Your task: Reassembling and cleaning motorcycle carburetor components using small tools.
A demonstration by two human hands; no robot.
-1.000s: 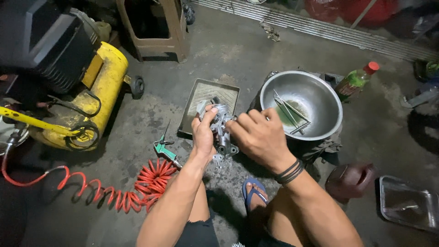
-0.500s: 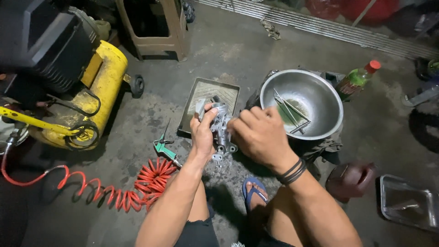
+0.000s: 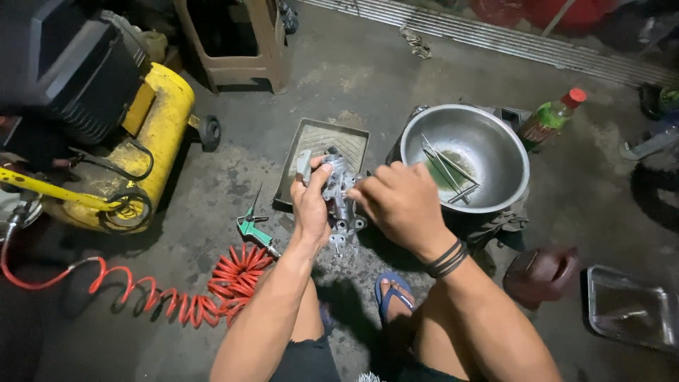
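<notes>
Gripping a grey metal casting [image 3: 341, 194] (both hands [image 3: 311, 205] closed round it) above a tray [image 3: 318, 138]

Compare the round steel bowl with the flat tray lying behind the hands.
The steel bowl is round, deep and shiny; the rectangular tray is shallow and dull grey. The bowl holds thin metal tools in greenish liquid; the tray looks bare. Both sit on the concrete floor.

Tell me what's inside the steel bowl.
The steel bowl holds thin metal rods lying in a shallow greenish liquid. The right hand covers its near-left rim.
</notes>
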